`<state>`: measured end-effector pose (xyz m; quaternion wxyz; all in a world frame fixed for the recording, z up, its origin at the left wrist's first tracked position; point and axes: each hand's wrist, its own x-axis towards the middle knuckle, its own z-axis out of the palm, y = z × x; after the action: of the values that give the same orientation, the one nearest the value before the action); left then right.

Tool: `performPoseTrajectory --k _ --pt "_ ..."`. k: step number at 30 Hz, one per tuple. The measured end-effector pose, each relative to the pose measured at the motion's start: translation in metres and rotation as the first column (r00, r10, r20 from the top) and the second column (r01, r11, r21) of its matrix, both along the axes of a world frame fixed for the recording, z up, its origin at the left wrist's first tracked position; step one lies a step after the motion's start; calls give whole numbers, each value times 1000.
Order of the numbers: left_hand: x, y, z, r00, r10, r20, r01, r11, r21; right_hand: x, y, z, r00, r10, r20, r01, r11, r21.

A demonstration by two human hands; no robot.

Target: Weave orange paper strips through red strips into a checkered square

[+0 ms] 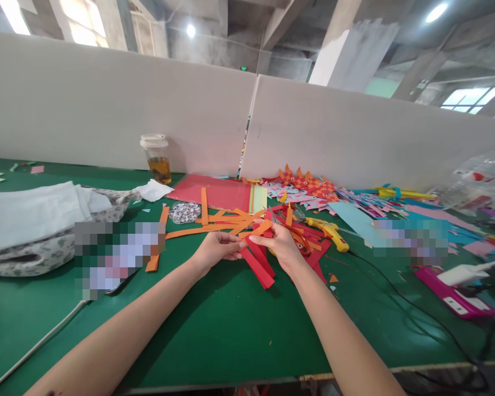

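Both hands meet over the middle of the green table, holding paper strips between them. With thumb and fingers closed, my left hand pinches the left end of the strips. My right hand is closed on an orange paper strip from the other side. Below the fingers, red paper strips slant toward me; I cannot tell whether they are joined to the orange one. More orange strips lie loose just beyond my hands. A yellow glue gun rests to the right of my right hand.
Behind the hands lie a red paper sheet, a bag of googly eyes and woven orange-red pieces. A lidded cup of tea stands back left. A floral cushion sits left; a pink power strip and cables lie right.
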<state>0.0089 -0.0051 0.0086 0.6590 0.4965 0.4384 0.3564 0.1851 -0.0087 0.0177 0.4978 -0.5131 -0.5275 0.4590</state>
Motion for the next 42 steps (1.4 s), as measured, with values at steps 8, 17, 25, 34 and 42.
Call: performPoseTrajectory --k 8,17,25,34,42 --pt "0 1 -3 1000 0 -13 0 1000 14 0 2 -4 1000 10 11 -10 1000 17" --pt "0 -2 -3 999 -30 -23 33 993 111 3 3 -7 990 -64 129 51 994 98" --pt "-2 -1 -7 997 -76 -18 78 966 248 2 3 -5 995 -76 70 71 995 71" --pt "0 0 -8 999 -34 -18 37 975 219 -2 -1 3 993 -104 52 103 994 31" --pt "-1 -2 -3 1000 11 -30 -5 984 181 -1 0 -2 989 -92 120 82 993 86"
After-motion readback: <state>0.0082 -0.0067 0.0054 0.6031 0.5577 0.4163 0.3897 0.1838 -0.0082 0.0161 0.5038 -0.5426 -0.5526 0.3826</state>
